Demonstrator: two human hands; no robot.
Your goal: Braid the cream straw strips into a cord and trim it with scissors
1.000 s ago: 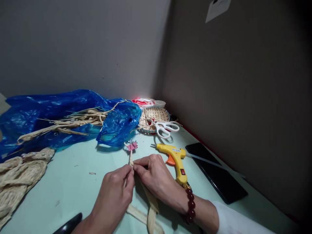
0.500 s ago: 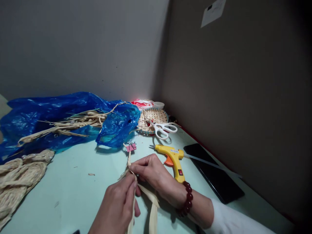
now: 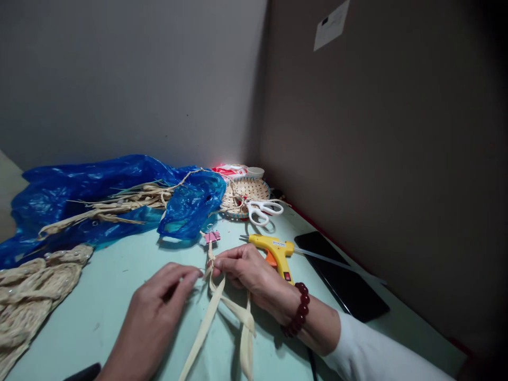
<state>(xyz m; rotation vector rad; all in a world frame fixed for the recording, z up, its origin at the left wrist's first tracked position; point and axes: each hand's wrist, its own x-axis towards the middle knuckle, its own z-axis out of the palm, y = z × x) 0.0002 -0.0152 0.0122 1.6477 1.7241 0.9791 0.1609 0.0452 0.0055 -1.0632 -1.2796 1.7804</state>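
Observation:
Pale straw strips [image 3: 216, 304] lie on the light green table, joined in a short braid that runs up to a pink binder clip [image 3: 211, 236]. My right hand [image 3: 246, 272], with a dark red bead bracelet on the wrist, pinches the braid just below the clip. My left hand [image 3: 156, 301] rests on the table to the left of the strips, fingers stretched toward the braid, its fingertips at one strand. Two loose strip ends trail toward me.
A yellow glue gun [image 3: 275, 253] lies right of my right hand, a black phone [image 3: 341, 278] beyond it. White scissors [image 3: 262, 209] rest on a woven tray [image 3: 246, 193]. A blue plastic bag [image 3: 99, 198] holds straw; woven straw pieces [image 3: 32, 288] lie far left. Walls close the corner.
My left hand has let its fist loosen and slid left and outward, fingers now stretched. The strips have spread apart below the braid. My right hand keeps its pinch.

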